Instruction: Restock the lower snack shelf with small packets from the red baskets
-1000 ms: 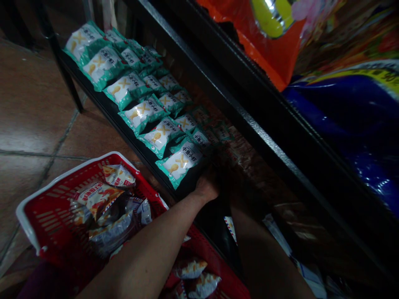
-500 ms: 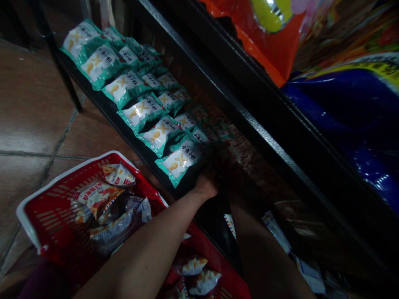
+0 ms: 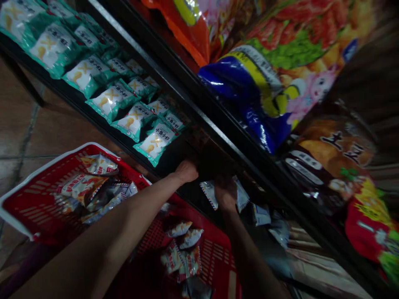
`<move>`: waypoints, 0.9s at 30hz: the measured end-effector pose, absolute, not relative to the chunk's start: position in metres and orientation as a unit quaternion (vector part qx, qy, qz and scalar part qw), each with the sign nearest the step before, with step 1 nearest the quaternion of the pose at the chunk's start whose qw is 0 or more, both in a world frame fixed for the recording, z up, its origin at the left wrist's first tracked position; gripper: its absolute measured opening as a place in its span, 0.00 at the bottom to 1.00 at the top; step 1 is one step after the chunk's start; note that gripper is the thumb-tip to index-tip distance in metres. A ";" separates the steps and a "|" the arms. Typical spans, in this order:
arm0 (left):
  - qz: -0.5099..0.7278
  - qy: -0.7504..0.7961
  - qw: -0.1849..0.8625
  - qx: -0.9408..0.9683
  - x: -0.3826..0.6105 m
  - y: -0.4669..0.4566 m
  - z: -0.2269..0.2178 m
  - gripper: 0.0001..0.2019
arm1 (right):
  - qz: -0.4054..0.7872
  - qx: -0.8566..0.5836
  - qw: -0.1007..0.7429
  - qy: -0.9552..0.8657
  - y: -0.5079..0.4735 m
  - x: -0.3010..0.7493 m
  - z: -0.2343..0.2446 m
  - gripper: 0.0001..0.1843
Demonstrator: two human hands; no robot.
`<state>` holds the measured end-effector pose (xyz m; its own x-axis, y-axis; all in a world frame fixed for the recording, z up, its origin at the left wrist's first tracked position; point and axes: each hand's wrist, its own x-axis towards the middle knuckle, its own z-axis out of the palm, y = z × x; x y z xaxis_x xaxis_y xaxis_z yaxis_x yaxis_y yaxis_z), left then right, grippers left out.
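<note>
In the head view, my left hand (image 3: 187, 171) reaches onto the dark lower shelf (image 3: 170, 164), just right of the nearest green-and-white snack bag (image 3: 158, 139). Its fingers disappear into shadow, so their grip is hidden. My right hand (image 3: 225, 194) is closed over the middle of a pale snack packet (image 3: 209, 192) with a striped edge, which shows on both sides of the hand. Several green-and-white bags stand in rows to the left. Below my forearms is a red shopping basket (image 3: 215, 245) with small snack packets (image 3: 190, 261) inside.
A metal-edged upper shelf (image 3: 215, 133) runs diagonally above my hands. Large bags lie on it, among them a blue bag (image 3: 237, 93) and a brown bag (image 3: 324, 158). More pale packets (image 3: 261, 214) lie right of my right hand. Tiled floor (image 3: 52, 128) shows at left.
The view has shifted right, so the shelf and basket appear further left. My right hand, hidden in shadow before, now shows on the pale snack packet.
</note>
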<state>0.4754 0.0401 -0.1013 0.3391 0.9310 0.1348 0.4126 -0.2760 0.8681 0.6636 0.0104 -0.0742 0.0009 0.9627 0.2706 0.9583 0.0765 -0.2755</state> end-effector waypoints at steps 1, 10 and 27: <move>0.327 0.452 0.385 0.735 0.483 0.030 -0.100 0.17 | -0.012 -0.684 0.186 -0.705 -0.007 0.667 -0.078 0.21; 0.240 0.463 0.342 0.781 0.517 -0.055 -0.096 0.22 | 0.068 -0.715 0.260 -0.645 -0.090 0.645 -0.108 0.25; 0.337 0.547 0.677 0.359 0.473 -0.140 -0.012 0.11 | 0.228 -0.662 0.486 -0.523 -0.188 0.582 -0.036 0.14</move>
